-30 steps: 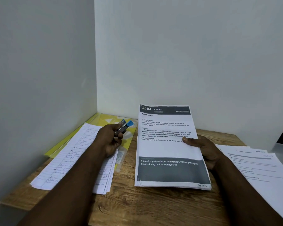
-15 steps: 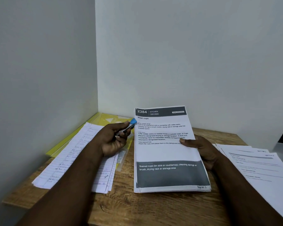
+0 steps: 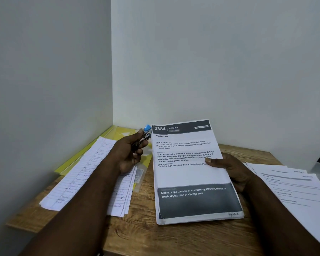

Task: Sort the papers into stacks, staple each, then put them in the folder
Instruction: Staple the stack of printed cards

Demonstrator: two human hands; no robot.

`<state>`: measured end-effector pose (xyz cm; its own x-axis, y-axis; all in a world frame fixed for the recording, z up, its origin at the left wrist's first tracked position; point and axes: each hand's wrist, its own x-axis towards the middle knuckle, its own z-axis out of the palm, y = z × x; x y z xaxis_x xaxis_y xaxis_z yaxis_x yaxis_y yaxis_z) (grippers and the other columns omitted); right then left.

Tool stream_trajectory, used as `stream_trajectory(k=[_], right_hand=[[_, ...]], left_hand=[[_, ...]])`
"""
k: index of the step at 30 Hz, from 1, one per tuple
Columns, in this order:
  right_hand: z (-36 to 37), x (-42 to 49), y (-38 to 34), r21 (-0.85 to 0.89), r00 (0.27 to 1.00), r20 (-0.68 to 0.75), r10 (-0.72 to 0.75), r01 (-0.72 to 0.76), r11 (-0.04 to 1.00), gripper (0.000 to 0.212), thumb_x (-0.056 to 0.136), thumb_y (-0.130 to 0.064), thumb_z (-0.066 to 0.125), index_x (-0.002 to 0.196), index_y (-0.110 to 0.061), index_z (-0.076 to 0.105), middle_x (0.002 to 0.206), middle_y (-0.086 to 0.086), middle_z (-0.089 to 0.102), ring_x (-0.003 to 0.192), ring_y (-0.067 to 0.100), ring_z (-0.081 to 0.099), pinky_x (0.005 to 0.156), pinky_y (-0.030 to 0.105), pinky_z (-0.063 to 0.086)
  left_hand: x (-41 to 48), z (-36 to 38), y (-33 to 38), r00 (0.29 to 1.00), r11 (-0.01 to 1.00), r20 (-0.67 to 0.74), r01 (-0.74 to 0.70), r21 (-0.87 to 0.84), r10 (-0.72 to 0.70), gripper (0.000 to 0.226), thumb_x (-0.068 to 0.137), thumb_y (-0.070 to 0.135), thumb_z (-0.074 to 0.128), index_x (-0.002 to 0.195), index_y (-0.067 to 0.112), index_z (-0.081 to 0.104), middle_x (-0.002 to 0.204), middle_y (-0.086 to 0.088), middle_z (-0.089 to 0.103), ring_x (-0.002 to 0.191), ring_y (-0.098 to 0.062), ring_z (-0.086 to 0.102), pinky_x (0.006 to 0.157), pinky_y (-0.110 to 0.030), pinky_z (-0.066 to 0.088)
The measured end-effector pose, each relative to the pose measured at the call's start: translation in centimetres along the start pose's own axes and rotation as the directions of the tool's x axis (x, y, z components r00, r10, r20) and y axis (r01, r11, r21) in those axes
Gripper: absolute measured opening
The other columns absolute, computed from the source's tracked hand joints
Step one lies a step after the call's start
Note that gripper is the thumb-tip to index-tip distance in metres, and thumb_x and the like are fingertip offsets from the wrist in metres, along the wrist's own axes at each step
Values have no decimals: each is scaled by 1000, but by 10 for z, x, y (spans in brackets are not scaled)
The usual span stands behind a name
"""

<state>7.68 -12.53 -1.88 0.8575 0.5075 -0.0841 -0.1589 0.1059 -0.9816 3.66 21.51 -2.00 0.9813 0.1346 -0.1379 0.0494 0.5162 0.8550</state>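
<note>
Stapler [image 3: 145,134] at stack's [image 3: 188,174] corner — folder [image 3: 118,131] under handwritten sheets [image 3: 85,172].

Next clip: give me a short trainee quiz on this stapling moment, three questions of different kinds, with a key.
1. True or false: the left hand holds a blue-tipped stapler beside the top left corner of the printed stack.
2. What does the right hand grip? A: the stapler. B: the printed stack's right edge. C: a pen.
3. Which number heads the stack's top page?
Key: 1 true; 2 B; 3 2384.
</note>
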Motion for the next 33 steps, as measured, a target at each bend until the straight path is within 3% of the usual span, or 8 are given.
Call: stream_trajectory(k=[4, 9, 13, 17, 27, 33], right_hand=[[6, -2, -2, -24, 1000, 6, -6, 6, 1000, 40, 92, -2, 62, 132, 5, 66, 129, 25, 71, 107, 41, 75, 85, 46, 65], [8, -4, -3, -48, 1000, -9, -20, 19, 999, 41, 89, -4, 65, 129, 5, 67, 126, 25, 72, 104, 41, 75, 85, 47, 65], [8, -4, -3, -71, 1000, -16, -23, 22, 997, 43, 88, -5, 66, 130, 5, 67, 128, 25, 71, 110, 44, 73, 91, 50, 62], [7, -5, -3, -65, 1000, -19, -24, 22, 998, 43, 88, -4, 66, 130, 5, 67, 126, 25, 72, 106, 42, 75, 89, 49, 63], [7, -3, -2, -50, 1000, -9, -15, 14, 999, 41, 91, -3, 63, 132, 5, 66, 129, 25, 71, 110, 44, 73, 93, 52, 61], [3, 0, 0, -73, 1000, 12, -19, 20, 997, 52, 84, -8, 75, 134, 4, 65, 135, 26, 68, 121, 49, 66, 102, 58, 55]], left_hand=[[-2, 2, 0, 999, 996, -28, -19, 83, 21, 20, 94, 39, 76, 100, 19, 77, 81, 2, 70, 53, -7, 44, 41, -14, 30], [0, 0, -2, 997, 984, -76, -8, 178, 22, 24, 92, 41, 78, 97, 18, 77, 81, 3, 70, 51, -7, 47, 40, -16, 31], [-3, 1, 0, 999, 984, -38, -2, 180, 9, 22, 93, 42, 76, 92, 20, 74, 78, 4, 67, 50, -6, 45, 39, -16, 28], [-4, 3, -2, 999, 964, -50, 28, 264, -16, 23, 91, 41, 78, 99, 21, 72, 74, 5, 66, 48, -7, 41, 40, -17, 27], [-5, 3, 1, 995, 975, -91, -19, 222, 40, 22, 93, 40, 76, 86, 19, 76, 70, 5, 64, 51, -8, 38, 41, -17, 24], [-5, 3, 1, 989, 976, -126, -52, 210, 80, 20, 93, 35, 75, 89, 15, 76, 67, 2, 64, 49, -9, 40, 42, -18, 26]])
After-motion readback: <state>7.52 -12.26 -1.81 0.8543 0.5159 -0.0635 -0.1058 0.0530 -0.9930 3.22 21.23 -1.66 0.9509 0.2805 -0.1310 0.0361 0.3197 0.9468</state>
